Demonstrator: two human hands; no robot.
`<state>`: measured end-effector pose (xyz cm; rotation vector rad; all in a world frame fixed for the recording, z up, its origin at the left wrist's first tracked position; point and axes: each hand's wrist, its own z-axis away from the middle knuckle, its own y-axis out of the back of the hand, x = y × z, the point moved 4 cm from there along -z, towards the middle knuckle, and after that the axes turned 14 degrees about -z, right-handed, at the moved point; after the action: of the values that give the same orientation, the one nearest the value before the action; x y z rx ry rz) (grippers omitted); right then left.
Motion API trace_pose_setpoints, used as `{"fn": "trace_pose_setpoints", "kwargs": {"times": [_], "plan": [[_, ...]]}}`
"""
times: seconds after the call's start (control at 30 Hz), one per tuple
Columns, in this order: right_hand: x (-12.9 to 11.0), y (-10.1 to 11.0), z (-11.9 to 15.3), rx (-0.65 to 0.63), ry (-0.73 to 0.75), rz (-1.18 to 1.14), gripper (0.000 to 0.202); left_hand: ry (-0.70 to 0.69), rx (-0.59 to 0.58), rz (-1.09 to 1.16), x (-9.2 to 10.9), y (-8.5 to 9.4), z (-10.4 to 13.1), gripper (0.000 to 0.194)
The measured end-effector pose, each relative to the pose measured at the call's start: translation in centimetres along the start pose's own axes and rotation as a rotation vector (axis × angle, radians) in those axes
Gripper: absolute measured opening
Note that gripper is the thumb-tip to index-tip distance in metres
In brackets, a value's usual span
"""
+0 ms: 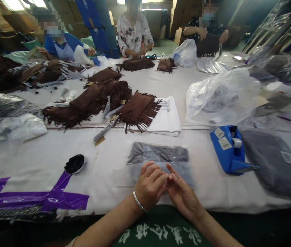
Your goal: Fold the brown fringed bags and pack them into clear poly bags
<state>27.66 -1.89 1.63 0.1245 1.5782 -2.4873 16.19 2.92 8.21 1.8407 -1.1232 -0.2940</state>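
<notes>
A clear plastic bag with a grey folded item inside point(158, 154) lies flat on the white table in front of me. My left hand point(150, 187), with a silver bracelet on its wrist, rests at the bag's near edge with fingers curled. My right hand point(182, 193) sits beside it, fingertips touching the left hand's fingers over the bag's flap. Whether a small thing is pinched between the fingers cannot be told.
A blue tape dispenser point(229, 149) stands to the right, next to a stack of bagged grey items point(276, 164). Brown fringed pieces point(137, 109) and white sheets point(167, 118) lie beyond. A black lump point(75, 163) and purple tape point(39, 197) are left. Three people work at the far side.
</notes>
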Motion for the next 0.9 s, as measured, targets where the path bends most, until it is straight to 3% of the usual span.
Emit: {"fn": "trace_pose_setpoints", "kwargs": {"times": [0.23, 0.33, 0.43, 0.5, 0.57, 0.63, 0.7, 0.8, 0.9], "plan": [[0.8, -0.4, -0.2, -0.024, -0.084, 0.152, 0.035, -0.083, -0.044, -0.051, -1.5, 1.0, -0.5, 0.014], [1.3, -0.7, -0.3, -0.083, -0.147, 0.331, 0.015, -0.219, -0.075, -0.069, -2.0, 1.7, -0.9, 0.014], [1.4, -0.5, -0.4, -0.087, -0.164, 0.534, 0.022, -0.332, -0.128, -0.073, -3.2, 2.3, -1.1, 0.015], [0.9, -0.4, -0.7, -0.07, -0.142, 0.685, 0.023, -0.226, -0.141, -0.074, -5.3, 2.8, -1.0, 0.015], [0.1, -1.0, -1.1, -0.07, -0.116, 0.837, 0.025, -0.007, -0.14, -0.094, -8.3, 3.3, -0.3, 0.015], [-0.9, -2.2, -1.9, -0.114, -0.11, 0.988, 0.027, 0.186, -0.182, -0.101, -11.3, 3.4, 1.2, 0.025], [-1.6, -4.2, -3.2, -0.202, -0.125, 1.147, 0.028, 0.29, -0.275, -0.05, -13.2, 2.8, 3.2, 0.023], [-1.9, -7.2, -5.8, -0.345, -0.165, 1.458, 0.027, 0.455, -0.347, 0.026, -14.5, 1.2, 5.9, 0.018], [-0.7, -9.5, -9.0, -0.474, -0.206, 1.847, 0.026, 0.609, -0.301, 0.004, -14.8, -0.1, 7.0, 0.019]]}}
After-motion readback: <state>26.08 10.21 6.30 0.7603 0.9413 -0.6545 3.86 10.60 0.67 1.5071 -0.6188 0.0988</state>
